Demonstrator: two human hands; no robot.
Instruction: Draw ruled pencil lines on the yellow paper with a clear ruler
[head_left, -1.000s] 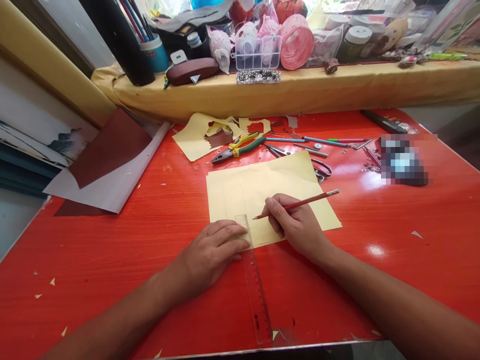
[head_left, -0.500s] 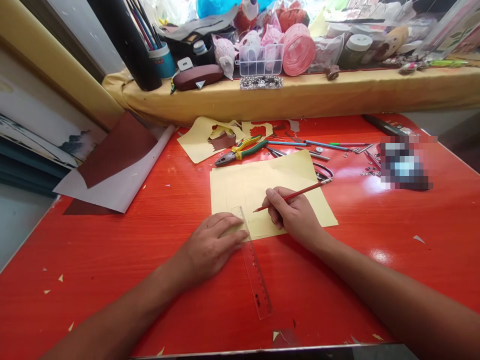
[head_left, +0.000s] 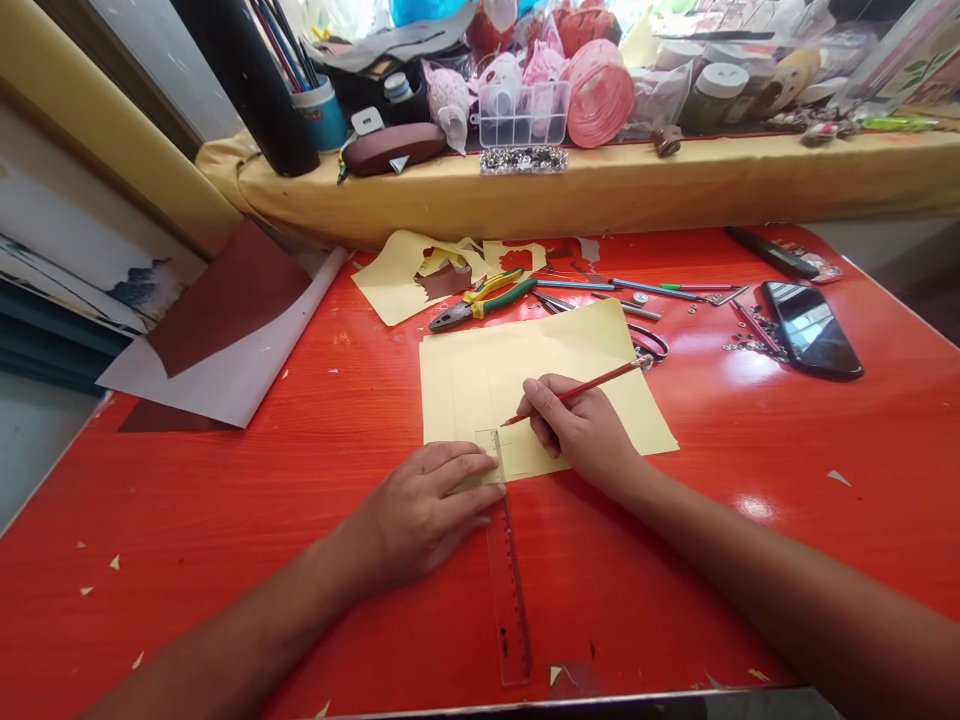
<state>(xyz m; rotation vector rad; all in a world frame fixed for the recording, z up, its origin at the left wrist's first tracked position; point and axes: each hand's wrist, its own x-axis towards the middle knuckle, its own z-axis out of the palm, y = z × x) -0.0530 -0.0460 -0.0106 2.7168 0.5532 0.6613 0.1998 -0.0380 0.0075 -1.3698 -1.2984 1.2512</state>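
Observation:
Pale yellow sheets [head_left: 555,370] lie on the red table, with faint pencil lines on the top one. A clear ruler [head_left: 511,600] runs from the lower part of the sheets toward the table's near edge. The fingers of my left hand [head_left: 431,500] are spread and rest on the ruler's upper part, pressing it down. My right hand [head_left: 577,425] is closed around a red pencil [head_left: 600,380], its tip at the paper just above and right of the ruler's top end.
Pliers [head_left: 484,300], cut yellow scraps [head_left: 386,285], pens and small metal rings lie behind the sheets. A phone [head_left: 814,330] is at the right. Brown and white sheets [head_left: 262,375] lie at the left. A cloth-covered ledge [head_left: 600,190] holds jars and boxes.
The ruler has slid toward me and turned straighter, with my left hand moving slightly down along with it. The pencil tip has shifted a little left.

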